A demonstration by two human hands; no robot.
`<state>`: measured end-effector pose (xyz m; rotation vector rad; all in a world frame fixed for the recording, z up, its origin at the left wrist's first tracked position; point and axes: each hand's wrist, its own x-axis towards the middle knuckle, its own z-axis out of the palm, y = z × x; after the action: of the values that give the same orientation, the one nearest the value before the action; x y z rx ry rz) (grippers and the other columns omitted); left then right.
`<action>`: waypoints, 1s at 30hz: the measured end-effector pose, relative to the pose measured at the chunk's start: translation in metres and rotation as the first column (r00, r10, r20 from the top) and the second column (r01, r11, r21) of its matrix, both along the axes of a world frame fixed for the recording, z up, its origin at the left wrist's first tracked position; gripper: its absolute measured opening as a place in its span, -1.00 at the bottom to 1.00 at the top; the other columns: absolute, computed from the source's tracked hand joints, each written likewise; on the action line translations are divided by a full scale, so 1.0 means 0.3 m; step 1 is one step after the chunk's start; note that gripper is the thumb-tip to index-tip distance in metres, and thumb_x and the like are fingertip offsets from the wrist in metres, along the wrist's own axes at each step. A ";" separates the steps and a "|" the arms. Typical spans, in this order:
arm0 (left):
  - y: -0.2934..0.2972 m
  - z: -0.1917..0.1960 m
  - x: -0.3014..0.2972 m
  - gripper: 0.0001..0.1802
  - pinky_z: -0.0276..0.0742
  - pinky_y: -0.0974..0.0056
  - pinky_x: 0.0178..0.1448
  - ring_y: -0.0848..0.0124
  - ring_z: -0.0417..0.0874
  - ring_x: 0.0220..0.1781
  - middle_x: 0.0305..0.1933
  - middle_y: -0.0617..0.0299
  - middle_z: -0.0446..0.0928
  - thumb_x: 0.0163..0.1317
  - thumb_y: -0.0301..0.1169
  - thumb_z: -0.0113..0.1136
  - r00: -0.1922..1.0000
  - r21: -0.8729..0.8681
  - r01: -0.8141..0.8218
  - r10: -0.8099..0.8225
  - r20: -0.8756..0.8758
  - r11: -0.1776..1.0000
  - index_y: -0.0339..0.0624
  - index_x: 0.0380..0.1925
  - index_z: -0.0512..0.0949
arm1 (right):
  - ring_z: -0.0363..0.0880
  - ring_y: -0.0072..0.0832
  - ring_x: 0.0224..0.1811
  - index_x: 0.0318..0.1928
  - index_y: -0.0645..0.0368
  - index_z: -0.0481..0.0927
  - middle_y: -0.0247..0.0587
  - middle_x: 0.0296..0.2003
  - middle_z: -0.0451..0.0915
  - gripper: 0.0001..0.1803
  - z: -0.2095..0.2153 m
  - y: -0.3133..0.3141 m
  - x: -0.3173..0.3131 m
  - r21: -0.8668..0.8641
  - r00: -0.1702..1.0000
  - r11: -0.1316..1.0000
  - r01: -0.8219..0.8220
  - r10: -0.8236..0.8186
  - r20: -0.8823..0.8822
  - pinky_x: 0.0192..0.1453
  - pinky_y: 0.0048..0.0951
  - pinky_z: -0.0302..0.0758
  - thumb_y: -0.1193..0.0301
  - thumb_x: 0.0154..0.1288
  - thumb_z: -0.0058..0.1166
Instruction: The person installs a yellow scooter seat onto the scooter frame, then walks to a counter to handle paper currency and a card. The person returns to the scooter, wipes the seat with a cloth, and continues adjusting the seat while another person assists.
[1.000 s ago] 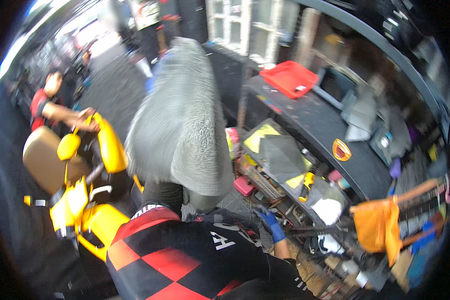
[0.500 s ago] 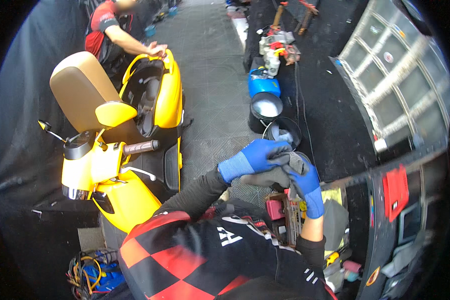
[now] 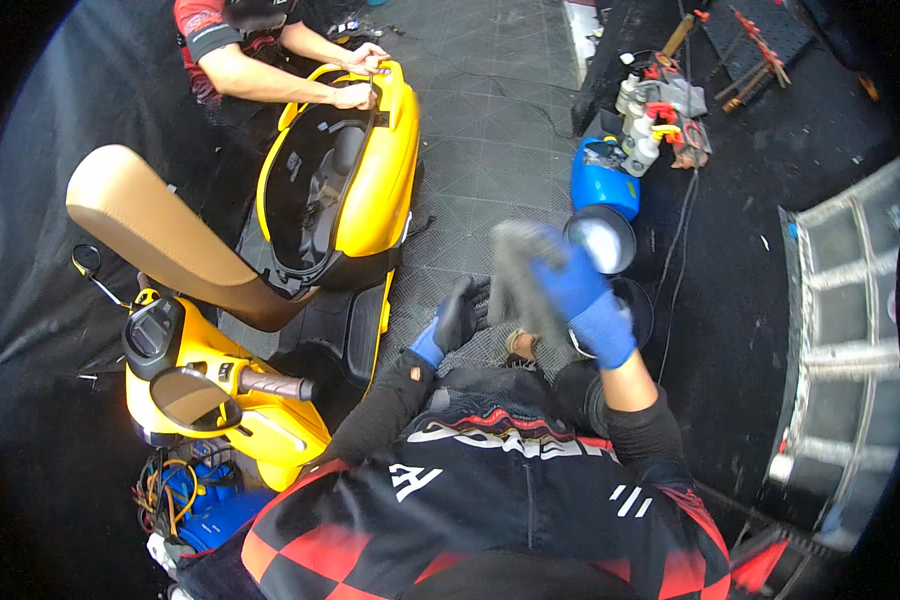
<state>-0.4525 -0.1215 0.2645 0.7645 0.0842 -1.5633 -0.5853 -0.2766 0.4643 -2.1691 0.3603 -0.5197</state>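
Blurred by motion, a grey cloth [image 3: 525, 280] hangs from my right hand [image 3: 580, 285], which wears a blue glove and is closed on it. My left hand [image 3: 460, 315], in a glove with a dark palm and blue cuff, is held low in front of me to the left of the cloth. Its fingers are loosely bent and apart, with nothing seen in them. To my left stands a yellow scooter [image 3: 290, 415] with its tan seat [image 3: 160, 235] tipped up. The dark storage well [image 3: 315, 195] under the seat is exposed.
A co-worker's hands [image 3: 355, 95] rest at the scooter's yellow rear end. On the right stand a black bucket [image 3: 625, 245] with whitish contents, a blue container [image 3: 605, 185] and several spray bottles [image 3: 645, 150]. Cables [image 3: 690, 200] run along the dark floor mat.
My hands have drawn apart; the cloth, between both before, is now in the right hand. My left hand has moved lower. The view has swung, and the co-worker now has both hands at the scooter's rear.
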 end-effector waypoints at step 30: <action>-0.834 -0.285 0.716 -0.57 0.46 0.14 0.18 0.25 0.60 0.05 -0.05 0.19 0.58 0.31 -0.05 0.03 0.759 0.805 -0.528 -0.276 0.590 0.269 -0.05 0.02 0.53 | 0.55 -0.08 0.12 0.20 0.21 0.45 0.08 0.06 0.56 -0.37 -0.555 -1.751 0.855 0.570 0.440 0.774 -0.276 0.629 -0.641 0.20 -0.22 0.45 -0.02 0.34 0.02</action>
<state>-0.2378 -0.3717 0.1791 2.2291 0.6523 -0.7943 -0.3288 -0.8019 0.2979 -1.8448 0.2764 0.8807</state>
